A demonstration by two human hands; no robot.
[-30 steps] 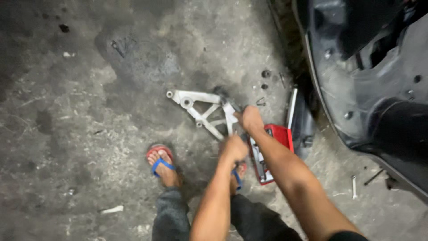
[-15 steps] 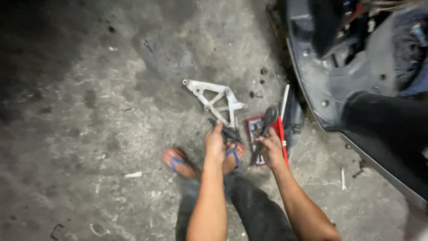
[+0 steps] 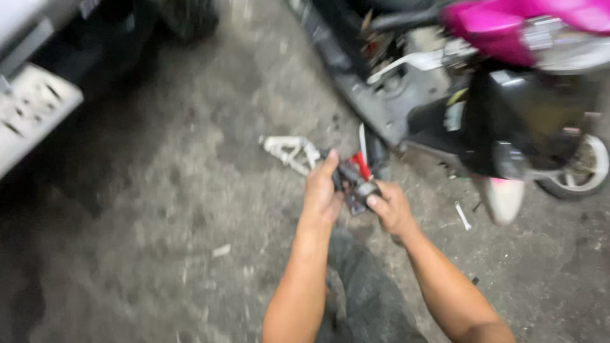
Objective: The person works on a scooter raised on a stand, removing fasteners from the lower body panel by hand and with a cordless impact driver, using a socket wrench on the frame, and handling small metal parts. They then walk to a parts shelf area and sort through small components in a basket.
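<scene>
Both hands meet over the concrete floor around a small dark metal part. The left hand grasps its upper end, the right hand pinches its lower end; its long axis runs diagonally between them. Too blurred for detail. A white bracket lies behind, near a scooter.

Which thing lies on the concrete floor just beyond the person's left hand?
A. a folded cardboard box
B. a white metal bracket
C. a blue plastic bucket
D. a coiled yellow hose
B: a white metal bracket lies on the floor just past the left hand.
</scene>
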